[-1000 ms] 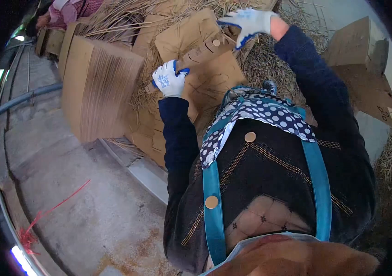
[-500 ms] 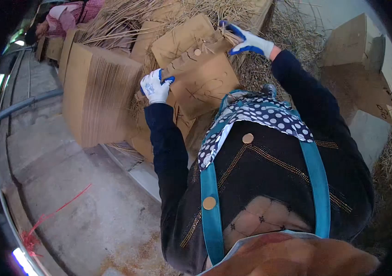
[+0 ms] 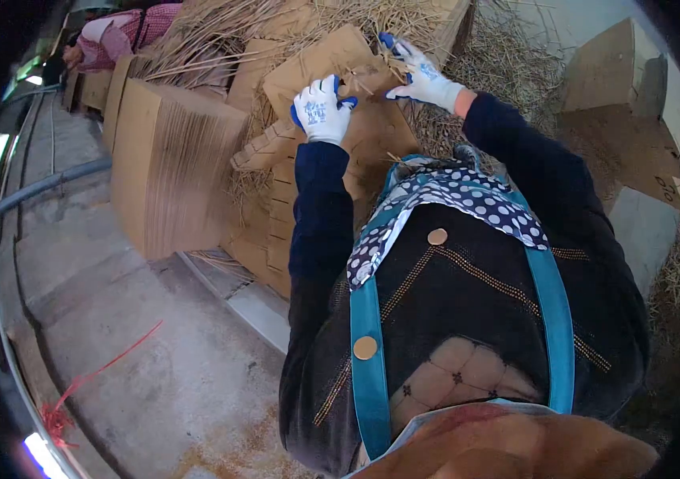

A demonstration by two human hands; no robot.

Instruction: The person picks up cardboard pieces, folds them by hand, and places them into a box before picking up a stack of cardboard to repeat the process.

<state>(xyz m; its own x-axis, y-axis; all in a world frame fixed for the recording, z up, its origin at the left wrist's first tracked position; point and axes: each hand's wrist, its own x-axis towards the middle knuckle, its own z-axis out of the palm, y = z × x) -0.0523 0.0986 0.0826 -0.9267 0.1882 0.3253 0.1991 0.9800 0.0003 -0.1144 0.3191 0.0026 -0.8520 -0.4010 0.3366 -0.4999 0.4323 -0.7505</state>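
My left hand [image 3: 322, 112], in a white glove with blue fingertips, is curled at the upper edge of a slotted cardboard strip [image 3: 264, 146]. Its fingers hide the spot they grip. Just right of it, my right hand [image 3: 426, 78], gloved alike, has thumb and fingers spread around a small bunch of straw [image 3: 370, 78]. That straw lies over the strip's far end, between both hands. Beneath are brown cardboard pieces: a flat sheet [image 3: 320, 62] behind the hands and a slotted piece [image 3: 280, 215] below my left hand.
A tall stack of cardboard sheets [image 3: 176, 164] stands at left. Loose straw [image 3: 508, 88] is heaped behind and right. Cardboard boxes [image 3: 607, 76] stand far right. A grey pipe [image 3: 53, 185] and red string [image 3: 108, 359] lie left. Another person's pink checked sleeve [image 3: 112, 40] shows upper left.
My left hand has moved right and up along the strip, from its left end toward the straw. My right hand has shifted slightly left, and the strip has turned and settled lower.
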